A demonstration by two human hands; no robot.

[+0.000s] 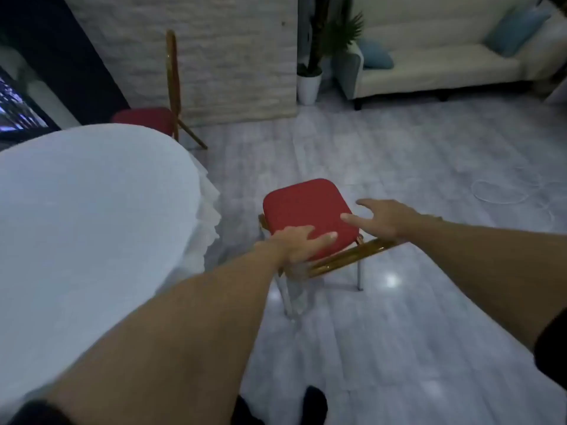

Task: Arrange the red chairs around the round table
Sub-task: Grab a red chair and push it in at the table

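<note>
A red-cushioned chair [302, 208] with a gold frame stands on the floor just right of the round table [92, 216], which is draped in a white cloth. Its gold backrest rail runs along the near edge, under my hands. My left hand [296, 243] lies over the left end of that rail, fingers spread above the seat. Over the rail's right end hovers my right hand [382, 217], fingers apart; whether it touches the rail I cannot tell. A second red chair [144, 119] stands at the table's far side, its tall gold back upright.
A stone-faced pillar [214, 56] rises behind the far chair. A potted plant [310, 81] and a cream sofa [435, 65] with blue cushions line the back. A white cable loop [503, 191] lies on the grey floor at right. A dark screen [18, 108] glows at left.
</note>
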